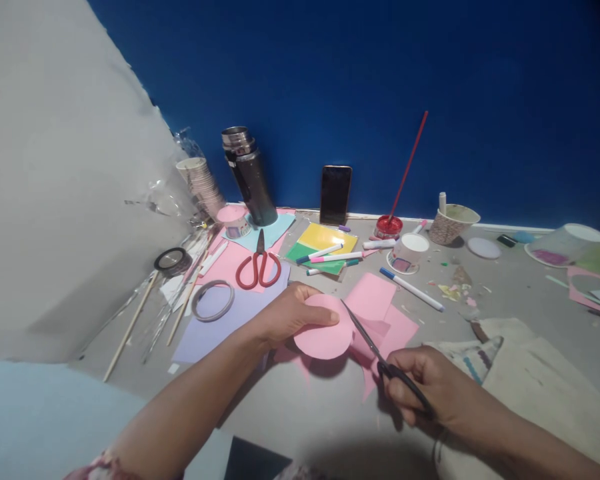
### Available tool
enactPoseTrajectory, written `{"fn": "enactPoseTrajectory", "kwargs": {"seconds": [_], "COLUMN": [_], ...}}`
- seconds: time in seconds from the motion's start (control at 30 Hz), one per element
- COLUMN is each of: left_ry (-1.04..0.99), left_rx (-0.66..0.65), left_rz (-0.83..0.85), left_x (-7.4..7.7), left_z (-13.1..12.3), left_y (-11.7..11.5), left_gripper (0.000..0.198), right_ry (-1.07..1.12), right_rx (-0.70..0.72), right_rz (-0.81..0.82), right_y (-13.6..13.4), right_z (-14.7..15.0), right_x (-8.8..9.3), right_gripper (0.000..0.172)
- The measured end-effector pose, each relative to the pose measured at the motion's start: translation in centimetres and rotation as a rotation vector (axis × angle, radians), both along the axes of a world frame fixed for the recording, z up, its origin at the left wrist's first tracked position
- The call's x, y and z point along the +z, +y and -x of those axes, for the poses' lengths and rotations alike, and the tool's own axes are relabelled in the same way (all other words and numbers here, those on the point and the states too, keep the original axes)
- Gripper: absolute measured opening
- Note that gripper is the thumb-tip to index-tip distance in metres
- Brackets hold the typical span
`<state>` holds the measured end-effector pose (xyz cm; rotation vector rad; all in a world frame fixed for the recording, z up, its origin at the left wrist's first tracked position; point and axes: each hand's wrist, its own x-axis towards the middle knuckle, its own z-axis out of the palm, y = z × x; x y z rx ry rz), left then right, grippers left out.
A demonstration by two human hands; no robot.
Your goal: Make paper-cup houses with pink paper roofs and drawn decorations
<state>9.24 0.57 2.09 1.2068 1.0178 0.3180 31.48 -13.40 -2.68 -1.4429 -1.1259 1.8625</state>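
My left hand (287, 313) pinches a round pink paper disc (323, 330) and holds it just above the floor. My right hand (423, 390) is closed round the black handles of a pair of scissors (367, 340). The blades point up and left and meet the right edge of the disc. Under and beside the disc lie pink paper offcuts (383, 313).
Red-handled scissors (259, 267), tape rolls (213, 300), wooden sticks, a lilac sheet and coloured papers with markers (330, 255) lie ahead. A black flask (250, 177), stacked cups, a phone (335, 195), a red paint pot with stick (389, 227) and paper cups line the blue wall. Cloth lies right.
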Motion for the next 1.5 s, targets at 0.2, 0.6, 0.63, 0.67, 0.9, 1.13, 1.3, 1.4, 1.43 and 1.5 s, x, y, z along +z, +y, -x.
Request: {"fn": "enactPoseTrajectory", "kwargs": {"seconds": [0.2,0.6,0.63,0.67,0.9,1.13,1.3,1.4,1.43,1.5], "left_ry": [0.014,0.054,0.057,0.057,0.067,0.083,0.078,0.072,0.069,0.062], "left_rx": [-0.018,-0.087,-0.09,-0.096,-0.112,-0.127,-0.119,-0.12,-0.122,-0.122], "left_rz": [-0.014,-0.04,-0.045,-0.049,-0.026,-0.044,-0.042,-0.039,-0.039,-0.037], "left_x": [0.2,0.3,0.4,0.4,0.4,0.6,0.6,0.5,0.6,0.6], "left_z": [0.1,0.7,0.7,0.7,0.6,0.6,0.5,0.5,0.5,0.5], "left_y": [0.1,0.3,0.3,0.3,0.3,0.3,0.2,0.2,0.2,0.2], "left_gripper": [0.023,0.024,0.024,0.025,0.024,0.024,0.024,0.024,0.023,0.023], "right_ry": [-0.022,-0.092,-0.097,-0.101,-0.137,-0.126,-0.112,-0.085,-0.076,-0.064], "right_rx": [-0.001,0.074,0.079,0.081,0.084,0.078,0.075,0.082,0.083,0.082], "right_rz": [-0.013,-0.012,-0.01,-0.01,-0.005,0.004,0.01,0.023,0.024,0.019], "right_y": [0.0,0.2,0.2,0.2,0.2,0.4,0.4,0.3,0.2,0.1], "right_z": [0.0,0.0,0.0,0.0,0.0,0.1,0.2,0.1,0.0,0.0], "right_x": [0.2,1.0,1.0,1.1,1.2,1.7,1.5,1.3,1.2,1.2], "right_gripper": [0.061,0.049,0.049,0.049,0.044,0.044,0.048,0.052,0.053,0.054]}}
